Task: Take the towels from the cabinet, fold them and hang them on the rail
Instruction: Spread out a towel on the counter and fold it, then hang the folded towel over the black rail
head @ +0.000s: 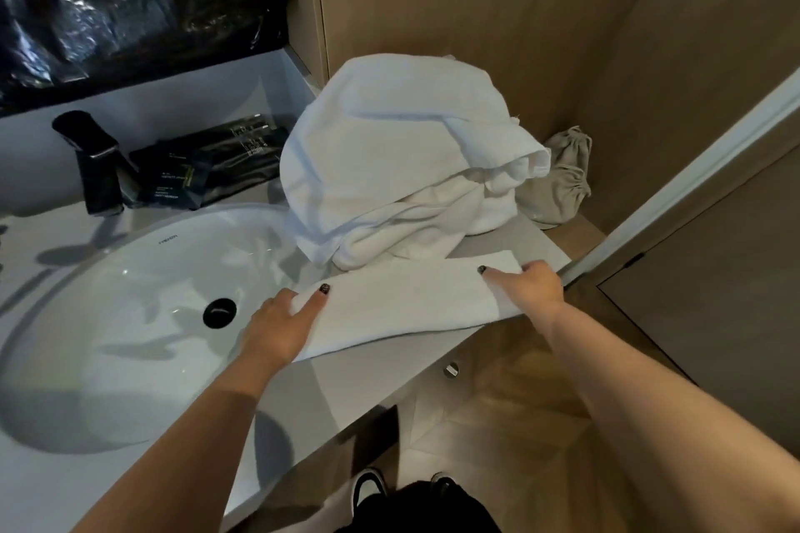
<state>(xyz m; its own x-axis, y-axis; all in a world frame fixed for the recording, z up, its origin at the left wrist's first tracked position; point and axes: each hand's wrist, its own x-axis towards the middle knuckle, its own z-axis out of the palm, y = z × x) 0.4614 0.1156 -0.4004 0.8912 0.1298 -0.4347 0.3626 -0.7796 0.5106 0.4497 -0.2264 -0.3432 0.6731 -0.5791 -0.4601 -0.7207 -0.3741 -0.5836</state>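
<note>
Folding a white hand towel (402, 307) on the worktop (532, 242), left hand (281, 329) and right hand (530, 283) pinching its ends; next, probably halving it for the rail.

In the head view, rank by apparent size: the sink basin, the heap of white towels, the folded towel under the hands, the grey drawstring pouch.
Largest to smallest as they look:
1. sink basin
2. heap of white towels
3. folded towel, held at each end by left hand and right hand
4. grey drawstring pouch
The basin lies nearer and is partly cut off.

folded towel (402, 307) before towel heap (402, 160), sink (130, 316) left.
</note>
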